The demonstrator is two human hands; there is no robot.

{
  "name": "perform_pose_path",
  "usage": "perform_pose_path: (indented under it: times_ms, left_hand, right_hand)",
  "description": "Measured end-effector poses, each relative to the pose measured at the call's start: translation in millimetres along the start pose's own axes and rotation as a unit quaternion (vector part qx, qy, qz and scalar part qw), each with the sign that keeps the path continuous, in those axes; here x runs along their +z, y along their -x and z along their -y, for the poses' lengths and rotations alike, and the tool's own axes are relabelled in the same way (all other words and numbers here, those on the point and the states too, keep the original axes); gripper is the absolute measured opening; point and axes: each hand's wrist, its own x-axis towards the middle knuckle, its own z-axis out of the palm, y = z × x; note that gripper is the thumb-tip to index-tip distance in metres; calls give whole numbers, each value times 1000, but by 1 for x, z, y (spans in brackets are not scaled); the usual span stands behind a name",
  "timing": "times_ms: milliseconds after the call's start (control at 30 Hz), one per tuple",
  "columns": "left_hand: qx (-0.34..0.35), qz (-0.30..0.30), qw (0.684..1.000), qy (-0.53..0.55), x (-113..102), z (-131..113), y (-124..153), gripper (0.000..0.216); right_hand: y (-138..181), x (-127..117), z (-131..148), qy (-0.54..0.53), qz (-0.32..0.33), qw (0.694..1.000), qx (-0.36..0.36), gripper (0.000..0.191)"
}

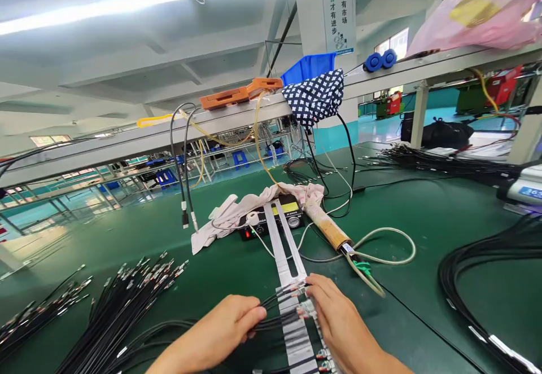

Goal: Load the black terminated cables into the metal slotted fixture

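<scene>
Near the bottom edge of the green bench (423, 221) I have both hands on a small bunch of thin black cables (277, 306). My left hand (224, 329) is closed around them, thumb and fingers pinching the bunch just short of the metal strip (288, 250). My right hand (334, 315) lies flatter, fingers together, its fingertips pressing the cable ends (298, 292) down across the strip (whether it pinches anything underneath, I cannot tell). More cables already lie across the strip lower down, by my right wrist.

To do this well, I judge the ends should sit side by side on the strip, none crossed, with the left hand keeping the bunch taut and level while the right holds each tip flat. A loose grip would let them fan out.

Left of my hands lies a large pile of black cables (122, 306) with bare terminals; beyond the strip sit a small control box (271, 221) on a cloth (220, 216) and a soldering iron (328, 227).
</scene>
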Motion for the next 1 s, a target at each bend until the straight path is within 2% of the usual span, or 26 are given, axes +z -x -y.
perform_pose_path:
  times_ms: [133,200,233,400,500,600,700,833,1000]
  left_hand:
    - [-7,1,998,62,9,4,11,43]
    - [-4,3,997,76,20,-3,16,32]
    - [-14,3,998,65,25,-7,18,25]
    - [-82,33,996,-13,40,-15,16,23]
    - [-82,72,994,-32,38,-11,8,28]
    - [-81,112,990,5,33,-11,4,18]
    - [-50,100,993,29,33,-12,6,9]
    - [-16,94,994,49,37,-5,6,12]
    - [-36,91,995,18,30,-2,9,23]
  right_hand:
    - [1,-2,0,-14,-7,1000,1,37]
    - [1,-3,0,-20,-8,1000,0,38]
    - [1,-4,1,-23,-8,1000,-1,38]
    - [3,-3,0,-22,-7,1000,6,39]
    - [4,-3,-1,-24,-12,1000,7,37]
    - [4,-3,-2,-29,-16,999,5,35]
    - [4,-3,-3,-34,-20,999,3,34]
    - [4,-4,-5,-36,-20,999,-1,34]
    - [4,-5,-4,-33,-19,999,6,33]
